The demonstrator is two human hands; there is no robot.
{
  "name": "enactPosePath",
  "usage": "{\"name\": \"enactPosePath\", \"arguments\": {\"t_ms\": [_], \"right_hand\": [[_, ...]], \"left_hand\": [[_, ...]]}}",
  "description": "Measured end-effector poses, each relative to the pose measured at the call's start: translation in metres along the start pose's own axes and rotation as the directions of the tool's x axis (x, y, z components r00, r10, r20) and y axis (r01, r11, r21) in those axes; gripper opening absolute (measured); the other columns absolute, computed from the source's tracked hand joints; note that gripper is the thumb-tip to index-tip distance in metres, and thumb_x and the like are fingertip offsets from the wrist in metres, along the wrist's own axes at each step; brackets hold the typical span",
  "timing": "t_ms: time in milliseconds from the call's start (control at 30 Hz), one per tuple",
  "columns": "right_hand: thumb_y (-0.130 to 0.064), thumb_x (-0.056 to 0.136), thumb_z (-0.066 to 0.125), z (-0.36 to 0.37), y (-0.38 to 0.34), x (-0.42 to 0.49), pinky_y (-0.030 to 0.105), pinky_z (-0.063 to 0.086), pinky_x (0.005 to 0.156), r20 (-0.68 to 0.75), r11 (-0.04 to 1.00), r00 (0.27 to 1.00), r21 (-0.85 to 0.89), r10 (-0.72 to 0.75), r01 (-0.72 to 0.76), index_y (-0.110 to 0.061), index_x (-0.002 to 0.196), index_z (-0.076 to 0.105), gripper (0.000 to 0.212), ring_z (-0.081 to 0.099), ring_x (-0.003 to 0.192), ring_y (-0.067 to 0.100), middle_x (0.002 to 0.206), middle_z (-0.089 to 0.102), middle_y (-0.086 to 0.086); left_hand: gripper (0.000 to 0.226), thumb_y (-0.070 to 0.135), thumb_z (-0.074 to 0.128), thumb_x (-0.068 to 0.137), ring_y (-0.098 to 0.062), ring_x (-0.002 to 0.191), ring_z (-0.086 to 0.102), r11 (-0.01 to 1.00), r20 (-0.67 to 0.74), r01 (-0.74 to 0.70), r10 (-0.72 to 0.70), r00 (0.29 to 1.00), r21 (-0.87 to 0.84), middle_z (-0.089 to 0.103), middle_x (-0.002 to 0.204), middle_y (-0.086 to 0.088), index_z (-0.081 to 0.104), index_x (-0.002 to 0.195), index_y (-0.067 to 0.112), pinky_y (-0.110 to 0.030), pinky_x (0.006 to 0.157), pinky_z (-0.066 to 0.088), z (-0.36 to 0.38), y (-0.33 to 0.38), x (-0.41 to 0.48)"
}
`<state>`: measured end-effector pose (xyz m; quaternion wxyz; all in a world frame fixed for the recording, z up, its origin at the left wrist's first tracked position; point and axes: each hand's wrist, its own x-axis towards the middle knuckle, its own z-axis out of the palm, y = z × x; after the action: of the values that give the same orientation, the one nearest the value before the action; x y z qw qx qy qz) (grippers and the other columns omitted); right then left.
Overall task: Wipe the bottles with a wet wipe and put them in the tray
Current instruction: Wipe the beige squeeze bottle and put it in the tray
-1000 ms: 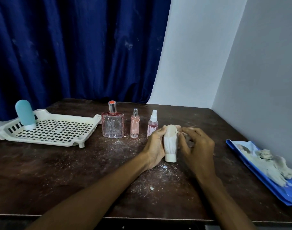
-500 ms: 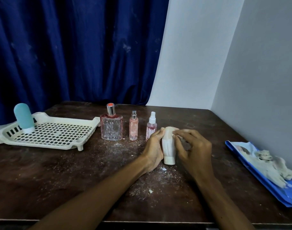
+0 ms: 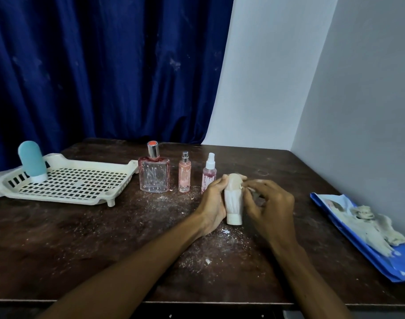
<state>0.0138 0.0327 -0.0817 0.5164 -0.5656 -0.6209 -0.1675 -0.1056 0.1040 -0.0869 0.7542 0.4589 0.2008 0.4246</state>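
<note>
Head view: we see a deep blue curtain hanging in soft folds behind a dark, scuffed wooden surface. At its left sits a cream plastic tray with a grid of square holes. A rounded teal bottle stands on its white cap in the tray's far left corner. A blue wipes pack lies at the right edge under crumpled wipes. Near the middle our left hand curls round a cream bottle standing upright on the surface. Our right hand pinches a pleated white wet wipe against it. Just beyond stand a square glass perfume bottle, a slim pink sprayer and a small white-capped sprayer. White crumbs dust the wood.
</note>
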Motion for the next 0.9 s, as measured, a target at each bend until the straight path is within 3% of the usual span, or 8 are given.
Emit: {"name": "enactPosePath", "arguments": {"t_ms": [133,233,400,500,667,800,900], "right_hand": [[0.001,0.081,0.074,0.003,0.000,0.000,0.001,0.042,0.082,-0.024,1.000,1.000,0.006,0.000,0.000,-0.006,0.097,0.078,0.017,0.068,0.085,0.015,0.096,0.073,0.008],[-0.001,0.079,0.075,0.002,-0.001,0.000,0.002,0.043,0.081,0.004,0.999,1.000,0.030,-0.030,0.030,-0.007,0.096,0.078,0.018,0.067,0.084,0.013,0.094,0.073,0.006],[0.000,0.079,0.073,0.002,0.002,-0.001,0.020,0.054,0.074,-0.031,1.000,0.999,0.010,-0.012,0.013,-0.006,0.095,0.078,0.018,0.067,0.078,0.017,0.091,0.073,0.009],[-0.002,0.083,0.071,0.003,0.003,-0.001,0.008,0.047,0.076,-0.041,1.000,0.999,-0.007,-0.007,0.006,-0.005,0.099,0.077,0.018,0.066,0.080,0.015,0.093,0.073,0.010],[-0.005,0.081,0.073,0.000,-0.002,-0.003,0.004,0.043,0.076,-0.015,0.999,0.999,0.020,-0.049,0.050,-0.006,0.094,0.078,0.014,0.065,0.078,0.013,0.091,0.073,0.007],[-0.005,0.082,0.071,0.001,0.001,-0.001,0.003,0.043,0.076,-0.050,1.000,0.999,0.026,0.012,-0.010,-0.006,0.095,0.078,0.014,0.066,0.078,0.014,0.091,0.073,0.007],[-0.006,0.084,0.072,0.002,0.002,-0.001,0.010,0.048,0.080,-0.024,0.997,0.998,0.049,-0.051,0.052,-0.006,0.096,0.077,0.013,0.067,0.083,0.014,0.094,0.073,0.007]], "left_hand": [[0.050,0.030,0.027,0.108,-0.030,0.101,0.056,1.000,-0.020,0.002,-0.002,1.000,0.025,0.060,0.117,-0.024,0.055,0.131,-0.003,-0.040,0.084,0.051,0.000,0.000,0.000],[0.051,0.030,0.025,0.108,-0.032,0.107,0.057,0.999,-0.002,0.000,0.000,1.000,0.032,0.059,0.121,-0.025,0.052,0.134,-0.005,-0.044,0.095,0.049,0.001,0.001,-0.002],[0.049,0.027,0.025,0.108,-0.040,0.116,0.054,1.000,-0.001,-0.005,0.005,1.000,0.024,0.057,0.125,-0.029,0.054,0.129,-0.005,-0.054,0.110,0.039,0.004,0.000,-0.005],[0.046,0.029,0.027,0.108,-0.039,0.114,0.051,0.999,0.009,-0.022,0.022,1.000,0.043,0.056,0.124,-0.029,0.059,0.124,-0.001,-0.058,0.110,0.034,0.005,0.001,-0.007],[0.046,0.026,0.023,0.109,-0.031,0.109,0.059,0.993,0.031,-0.064,0.061,0.998,0.097,0.062,0.118,-0.021,0.052,0.130,-0.003,-0.042,0.098,0.050,0.006,0.004,-0.013],[0.047,0.027,0.025,0.109,-0.035,0.113,0.056,0.993,0.040,-0.078,0.075,0.996,0.090,0.060,0.121,-0.025,0.051,0.132,-0.005,-0.052,0.107,0.041,0.006,0.003,-0.011],[0.045,0.026,0.024,0.109,-0.024,0.102,0.065,0.993,0.033,-0.087,0.084,0.996,0.086,0.063,0.115,-0.020,0.052,0.130,-0.003,-0.042,0.099,0.050,0.005,0.002,-0.011]]}}
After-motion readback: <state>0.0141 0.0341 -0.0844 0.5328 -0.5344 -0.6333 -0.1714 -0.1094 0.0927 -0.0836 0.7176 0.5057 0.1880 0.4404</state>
